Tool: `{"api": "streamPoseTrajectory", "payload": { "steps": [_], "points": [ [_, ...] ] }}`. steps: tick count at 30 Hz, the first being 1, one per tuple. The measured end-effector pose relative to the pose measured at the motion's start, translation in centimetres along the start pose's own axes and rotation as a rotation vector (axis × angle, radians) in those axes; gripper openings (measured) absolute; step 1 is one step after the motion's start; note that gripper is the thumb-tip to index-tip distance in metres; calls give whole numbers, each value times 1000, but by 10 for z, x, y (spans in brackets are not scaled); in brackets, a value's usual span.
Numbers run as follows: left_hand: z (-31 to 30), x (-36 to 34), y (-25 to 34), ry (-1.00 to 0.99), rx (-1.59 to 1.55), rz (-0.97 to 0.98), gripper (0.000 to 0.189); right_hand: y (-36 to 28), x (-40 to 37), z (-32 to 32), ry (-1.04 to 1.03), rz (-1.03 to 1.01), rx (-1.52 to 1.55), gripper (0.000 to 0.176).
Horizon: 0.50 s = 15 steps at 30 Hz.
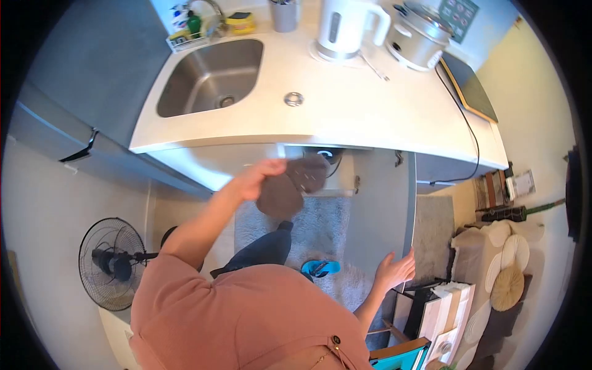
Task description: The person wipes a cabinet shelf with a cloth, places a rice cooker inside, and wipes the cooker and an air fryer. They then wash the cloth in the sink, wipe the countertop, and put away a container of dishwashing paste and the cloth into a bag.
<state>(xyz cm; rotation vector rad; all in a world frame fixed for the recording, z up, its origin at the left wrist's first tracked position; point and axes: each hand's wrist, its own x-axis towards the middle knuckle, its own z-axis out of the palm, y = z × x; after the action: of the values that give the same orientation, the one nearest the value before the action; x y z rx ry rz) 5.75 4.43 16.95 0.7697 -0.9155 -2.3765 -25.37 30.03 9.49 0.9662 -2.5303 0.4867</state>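
- Two brown pads were seen held up in the left hand, in front of the open cupboard under the worktop.
- The grip of the left hand was pinched shut on the upper edge of the pads, and they hung down from the fingers, one overlapping the other.
- The pads were clear of everything else: below the worktop's front edge, above the grey rug, and touched by nothing but that hand.
- The right hand was found low and well apart from the pads, its fingers spread and laid against the lower edge of the cupboard door; nothing was gripped there.
- As for progress, the door was judged already swung wide, while the pads had not yet been set down on any surface or shelf.
- What lay inside the cupboard could not be made out, since it was hidden behind the pads and in shadow.
- Up on the worktop, a sink, a white kettle and a rice cooker were left untouched, far from both hands.
- A blue sandal was spotted on the rug below, and a fan off to the left on the floor.
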Motion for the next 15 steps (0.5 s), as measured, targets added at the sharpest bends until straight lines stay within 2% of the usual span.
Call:
{"api": "streamPoseTrajectory", "payload": {
  "steps": [2, 4, 5, 8, 9, 11, 12, 13, 14, 15],
  "points": [
    [-10, -47, 61, 335, 169, 159, 39, -1, 4, -6, -85, 68, -3, 51],
    [-37, -77, 121, 400, 287, 320, 35, -1, 15, -3, -162, 183, -35, 50],
    [-55, -83, 147, 515, 412, 421, 32, 2, 23, 2, -138, 152, -100, 51],
    [-109, -88, 197, 762, 778, 636, 29, -26, 67, 2, -89, 70, 84, 44],
    [-125, -71, 218, 788, 899, 713, 30, -40, 84, 10, -146, 6, 304, 39],
    [-160, -49, 242, 807, 1157, 719, 36, -75, 120, 2, -234, -67, 603, 30],
    [-187, -36, 250, 875, 1594, 685, 45, -106, 137, -8, -283, -85, 706, 25],
    [-131, -31, 251, 1161, 1753, 287, 57, -123, 156, -11, -249, -214, 690, 23],
    [-146, -18, 254, 1181, 1887, 282, 64, -136, 175, -13, -223, -350, 673, 21],
    [-133, -4, 257, 1167, 1865, 331, 61, -146, 191, -16, -266, -323, 659, 21]
  ]
}}
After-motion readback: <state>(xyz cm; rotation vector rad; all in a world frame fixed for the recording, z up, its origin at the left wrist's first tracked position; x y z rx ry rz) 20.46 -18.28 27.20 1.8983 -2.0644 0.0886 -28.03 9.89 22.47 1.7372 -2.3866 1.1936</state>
